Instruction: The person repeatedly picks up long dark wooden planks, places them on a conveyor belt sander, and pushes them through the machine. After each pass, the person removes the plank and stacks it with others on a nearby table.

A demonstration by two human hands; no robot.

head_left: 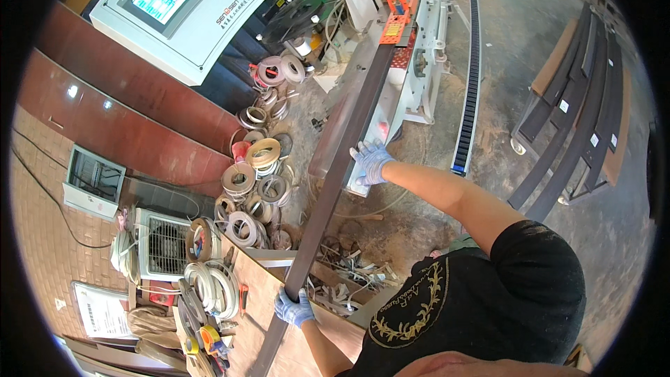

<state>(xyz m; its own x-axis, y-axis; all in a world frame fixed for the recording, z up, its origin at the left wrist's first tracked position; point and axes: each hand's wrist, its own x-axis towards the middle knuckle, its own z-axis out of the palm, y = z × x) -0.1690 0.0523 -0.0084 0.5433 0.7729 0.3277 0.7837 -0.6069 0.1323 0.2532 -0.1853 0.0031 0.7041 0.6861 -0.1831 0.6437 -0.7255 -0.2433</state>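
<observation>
A long, narrow dark brown board (322, 220) slants across the middle of the head view. Its far end reaches the orange guard (395, 28) of a white machine, and its near end passes over a wooden tabletop at the bottom. My left hand (294, 308), in a pale blue-and-white glove, is closed around the near part of the board. Farther along, my right hand (372, 162), gloved alike, presses against the board's right side. Its fingers are spread, with the tips on the board and the thumb held apart.
Rolls of edge banding (264, 153) lie heaped left of the board. A control panel (188, 7) with a lit screen stands at upper left. A roller track (473, 63) runs beyond my right arm. Dark boards (583, 108) rest on a rack at right. An orange-handled cutter (243, 299) lies on the tabletop.
</observation>
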